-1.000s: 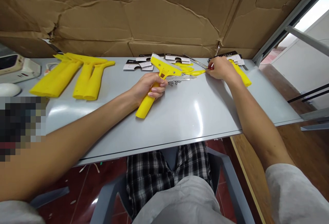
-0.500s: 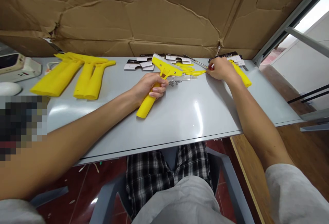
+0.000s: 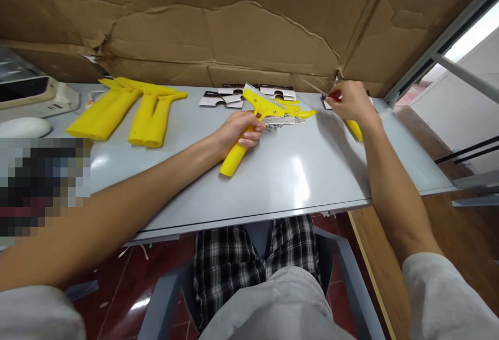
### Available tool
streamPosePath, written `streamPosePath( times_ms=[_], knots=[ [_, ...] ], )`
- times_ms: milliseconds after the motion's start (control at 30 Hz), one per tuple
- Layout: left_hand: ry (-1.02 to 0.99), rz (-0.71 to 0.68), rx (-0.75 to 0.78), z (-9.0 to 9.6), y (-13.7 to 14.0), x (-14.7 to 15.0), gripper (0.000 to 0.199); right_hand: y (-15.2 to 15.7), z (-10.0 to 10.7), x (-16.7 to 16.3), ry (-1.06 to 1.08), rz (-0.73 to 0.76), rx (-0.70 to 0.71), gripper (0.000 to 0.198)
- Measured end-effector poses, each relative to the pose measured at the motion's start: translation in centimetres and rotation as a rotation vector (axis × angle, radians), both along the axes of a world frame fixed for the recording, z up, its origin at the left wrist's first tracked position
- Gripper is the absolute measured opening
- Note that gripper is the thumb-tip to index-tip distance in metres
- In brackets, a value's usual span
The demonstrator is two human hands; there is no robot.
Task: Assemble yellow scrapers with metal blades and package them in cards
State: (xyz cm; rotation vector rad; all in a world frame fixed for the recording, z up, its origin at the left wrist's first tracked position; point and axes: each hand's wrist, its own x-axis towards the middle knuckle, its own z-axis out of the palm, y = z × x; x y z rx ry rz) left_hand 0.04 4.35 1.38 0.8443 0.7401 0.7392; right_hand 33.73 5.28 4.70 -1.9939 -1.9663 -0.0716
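"Looking from where we're standing, what's worrying you?"

"The left hand (image 3: 246,131) is doing all the steadying, its fingers curling around the handle of the yellow scraper (image 3: 263,105). If that grip is loosening under a push, the scraper could be twisting, and the red-handled tool (image 3: 334,96) could be skidding into those fingers."

"And the right hand (image 3: 353,102)?"

"Its thumb and fingertips are pinching the red handle. The shaft is blurring against the cardboard (image 3: 187,33), so I'm not making out its tip. I'm also eyeing the little metal pieces (image 3: 273,128) lying just beyond the left hand: a careless nudge could be scattering them."

"Which way is the scraper pointing?"

"Its head is pointing away and rightward, and its butt is coming back toward the person, slightly left. So the long axis is running diagonally, with the head lying crosswise, sloping from far left to near right."

"Is it touching the table (image 3: 253,194)?"

"I'm not able to tell. It's showing over the middle, well right of the loose yellow handles (image 3: 121,106)."
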Motion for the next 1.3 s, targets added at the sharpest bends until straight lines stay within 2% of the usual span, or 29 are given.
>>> streamPosePath(
  times_ms=[67, 133, 233, 367, 500, 633, 1033, 1167, 1300],
  knots=[
    [-0.017, 0.005, 0.014, 0.1, -0.2, 0.2, 0.026, -0.9, 1.5, 0.4, 0.192, 0.024, 0.078, 0.028],
    [-0.053, 0.032, 0.038, 0.1, -0.2, 0.3, 0.025, -2.4, 3.0, 0.7, 0.385, 0.111, 0.129, 0.034],
    [-0.087, 0.081, 0.049, -0.2, 0.0, 0.4, 0.024, -5.6, 4.7, 1.0, 0.497, 0.265, 0.146, 0.032],
    [-0.095, 0.089, 0.058, -0.5, 0.2, 0.4, 0.023, -9.4, 5.2, 1.3, 0.366, 0.295, 0.027, 0.033],
    [-0.089, 0.086, 0.050, -0.3, 0.0, 0.4, 0.023, -11.1, 3.8, 1.2, 0.341, 0.322, -0.034, 0.032],
    [-0.074, 0.087, 0.041, 0.0, -0.2, 0.3, 0.025, -11.2, 2.9, 0.9, 0.349, 0.318, -0.087, 0.031],
    [-0.086, 0.069, 0.102, -0.6, 0.2, 0.3, 0.020, -10.5, 2.7, 1.0, 0.279, 0.343, -0.081, 0.028],
    [-0.055, 0.071, 0.129, -0.6, 0.1, 0.4, 0.017, -10.7, 3.3, 0.8, 0.139, 0.342, -0.051, 0.027],
    [0.020, 0.084, 0.148, -0.4, -0.2, 0.6, 0.015, -11.5, 4.9, -0.6, -0.049, 0.343, -0.001, 0.026]
  ],
)
